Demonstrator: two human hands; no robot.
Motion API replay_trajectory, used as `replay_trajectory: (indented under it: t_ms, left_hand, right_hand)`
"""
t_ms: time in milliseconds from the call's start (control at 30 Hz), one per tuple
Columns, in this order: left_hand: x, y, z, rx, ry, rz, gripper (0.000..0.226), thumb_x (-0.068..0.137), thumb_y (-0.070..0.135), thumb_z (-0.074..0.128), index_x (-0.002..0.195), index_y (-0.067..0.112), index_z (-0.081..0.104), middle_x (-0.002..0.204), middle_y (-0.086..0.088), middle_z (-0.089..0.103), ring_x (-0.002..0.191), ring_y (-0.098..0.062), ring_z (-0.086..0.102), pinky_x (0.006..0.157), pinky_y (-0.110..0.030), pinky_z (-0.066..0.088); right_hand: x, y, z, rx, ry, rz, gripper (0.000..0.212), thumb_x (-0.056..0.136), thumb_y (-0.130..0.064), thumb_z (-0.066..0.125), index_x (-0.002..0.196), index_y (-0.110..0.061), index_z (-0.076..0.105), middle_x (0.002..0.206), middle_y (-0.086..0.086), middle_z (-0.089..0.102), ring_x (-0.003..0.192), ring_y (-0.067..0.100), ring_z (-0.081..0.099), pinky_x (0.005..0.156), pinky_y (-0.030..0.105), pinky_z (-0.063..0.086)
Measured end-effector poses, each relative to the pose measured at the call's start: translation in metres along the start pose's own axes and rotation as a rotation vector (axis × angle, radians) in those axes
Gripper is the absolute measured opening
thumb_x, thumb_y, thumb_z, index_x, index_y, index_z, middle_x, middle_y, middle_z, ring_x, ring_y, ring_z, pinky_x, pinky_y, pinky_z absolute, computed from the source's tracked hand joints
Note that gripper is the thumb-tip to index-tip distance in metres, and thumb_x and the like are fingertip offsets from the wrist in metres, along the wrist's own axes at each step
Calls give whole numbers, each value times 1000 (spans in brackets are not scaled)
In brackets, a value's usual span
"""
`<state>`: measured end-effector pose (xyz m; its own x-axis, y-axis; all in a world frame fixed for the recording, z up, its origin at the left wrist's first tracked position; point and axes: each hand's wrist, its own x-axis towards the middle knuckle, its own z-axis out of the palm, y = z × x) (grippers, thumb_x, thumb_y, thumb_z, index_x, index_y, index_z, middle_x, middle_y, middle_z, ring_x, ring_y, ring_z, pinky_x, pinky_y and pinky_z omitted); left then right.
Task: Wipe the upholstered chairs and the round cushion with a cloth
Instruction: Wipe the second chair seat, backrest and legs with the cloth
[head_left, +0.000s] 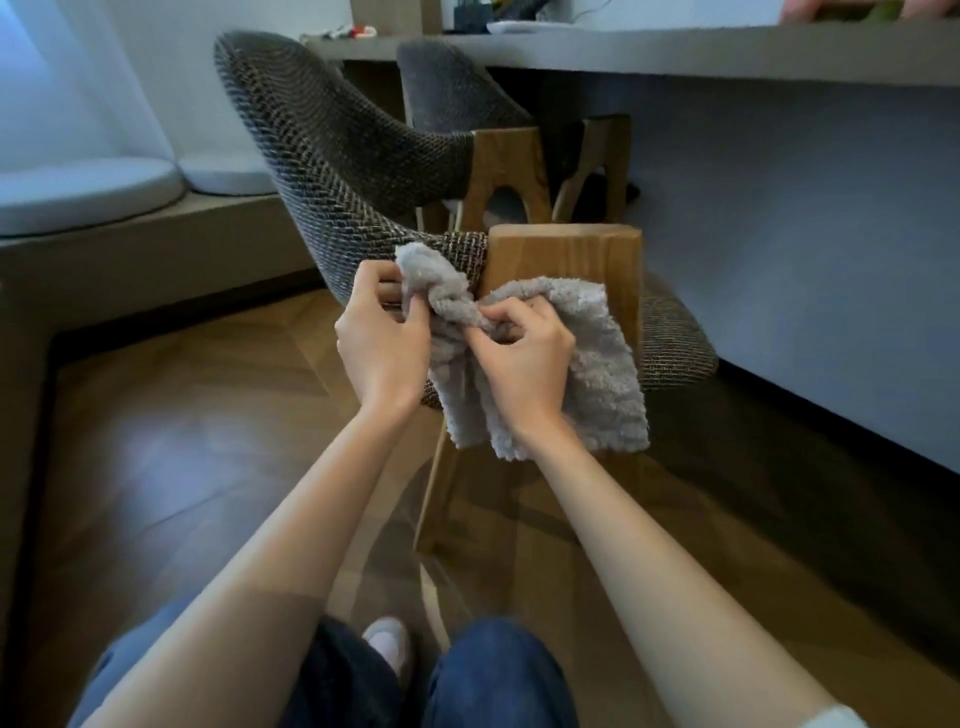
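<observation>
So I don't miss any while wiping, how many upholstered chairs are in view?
2. The near chair stands just behind the cloth; the far chair sits beyond it, at the counter. Others may be hidden out of frame.

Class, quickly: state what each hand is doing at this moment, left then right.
Left hand: closed, pinching the grey cloth.
Right hand: closed, pinching the same cloth.

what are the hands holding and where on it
Both hold the grey cloth: the left hand has its grip on the bunched top corner, the right hand pinches the gathered middle; the rest hangs loose.
</observation>
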<state>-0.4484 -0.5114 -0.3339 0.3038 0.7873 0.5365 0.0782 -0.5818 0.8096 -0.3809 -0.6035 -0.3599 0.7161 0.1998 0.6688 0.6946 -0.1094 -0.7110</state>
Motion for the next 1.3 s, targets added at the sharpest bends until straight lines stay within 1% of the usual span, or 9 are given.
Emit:
replay_trajectory:
  t_ms: [133,267,367,567,633,733,1000,1167,1300]
  left_hand:
    - [-1,-21,-16,31,-85,-152,12,86,21,64,88,26,54,73,19,56,79,-6,61,73,-23,44]
    - [21,-2,-28,-172,89,4,24,83,18,67,86,36,52,73,12,58,63,-7,58,63,-29,52]
    - [46,8,-33,-221,205,171,25,80,8,62,90,30,57,79,4,53,65,-9,53,59,-25,49]
    - [54,-32,-29,-12,88,314,19,74,-5,57,90,5,62,87,-3,48,74,-1,40,66,-6,34]
    - [49,-54,-26,25,18,238,16,73,-5,58,86,5,59,87,-3,50,75,-2,39,66,-5,32]
    - [34,-91,-27,61,-119,98,20,75,-3,61,89,10,61,92,-4,54,75,-1,42,65,-5,35]
    - [44,-109,-40,-103,-234,18,26,75,7,61,89,27,54,90,11,52,79,-1,52,66,-13,43]
    - [49,-83,-74,-141,-441,-241,27,83,7,66,94,29,56,93,3,60,73,-13,55,64,-19,47]
    - [66,-41,-106,-134,-536,-358,24,83,8,68,96,26,59,80,9,61,64,0,53,63,-14,47]
  right_hand:
    - [-12,-4,5,-13,-117,20,11,77,-15,77,87,-11,76,85,3,64,76,10,58,75,30,51]
    - [17,-36,10,52,1,-137,11,82,-20,73,93,-15,73,89,-2,66,82,2,58,74,12,48]
    - [34,-55,23,58,66,-201,11,82,-20,74,90,-13,70,87,-5,64,83,4,59,74,20,50]
    - [9,-39,51,-80,71,-210,7,82,-10,73,87,-6,75,84,8,69,78,17,65,74,27,54]
    - [-6,-27,60,-105,15,-150,7,82,-9,72,85,-5,77,81,9,73,77,19,68,75,30,54]
    - [-24,-11,69,-175,-85,-82,9,84,-15,71,88,-9,77,82,4,75,78,16,70,76,17,47]
    - [-42,-14,72,-210,-122,-54,9,81,-14,75,89,-13,75,79,-4,70,71,2,63,72,13,50]
    - [-36,-50,57,-292,-356,199,6,82,-17,73,88,-17,72,83,-6,65,70,4,60,69,26,54]
    - [-15,-93,41,-343,-544,346,4,85,-21,70,85,-22,66,86,-9,59,74,9,58,69,33,50]
